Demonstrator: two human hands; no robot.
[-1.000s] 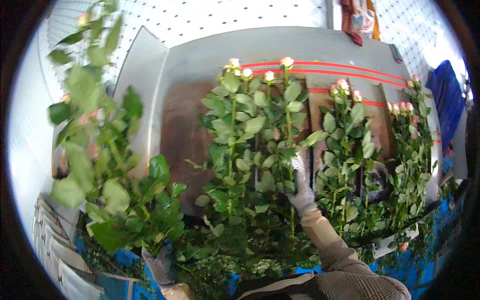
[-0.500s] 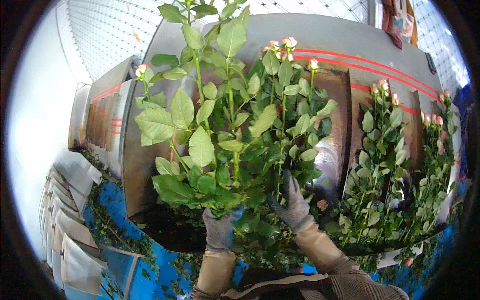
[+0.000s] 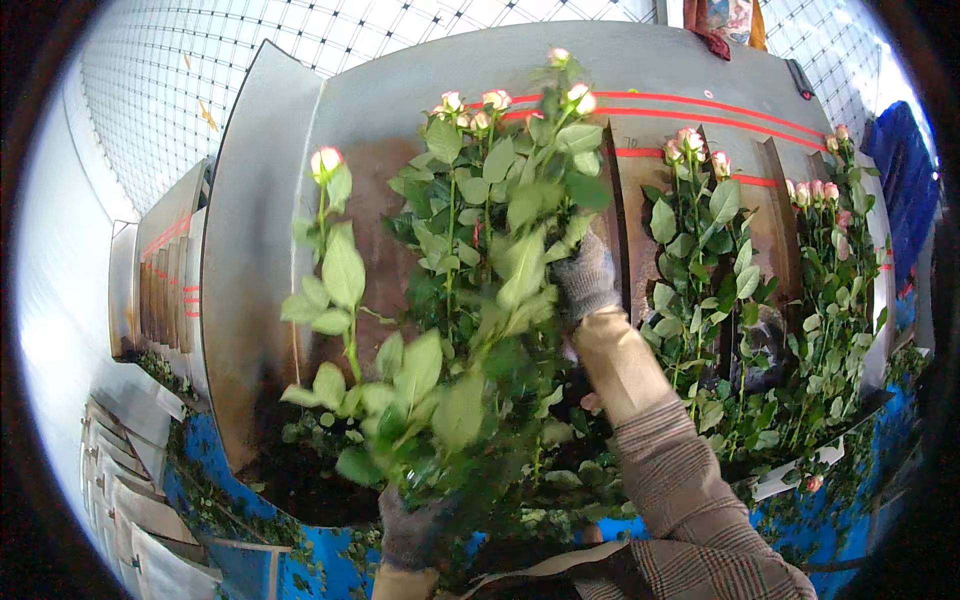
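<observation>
My left hand (image 3: 412,530), in a grey glove, is closed around the lower stems of several leafy roses at the front edge. One held stem leans up to a pink-white rose (image 3: 326,163) at the left. My right hand (image 3: 588,275), gloved too, is up among the leaves at the right of the bunch, closed at a rose stem; leaves partly hide its fingers. Near it a pink-edged rose (image 3: 579,98) tops blurred foliage. Behind, more roses (image 3: 470,112) lie in the same wide compartment, heads toward the far side.
The grey metal rack (image 3: 400,70) has red lines and upright dividers (image 3: 616,240). Roses (image 3: 690,145) fill compartments on the right, with another row (image 3: 815,190) beyond. Light panels (image 3: 130,490) stand at lower left. Fallen leaves litter the blue floor (image 3: 335,560).
My right hand has moved up and away from my left hand, to higher on the stems. My left hand has dropped lower with its roses. The view has shifted to the right.
</observation>
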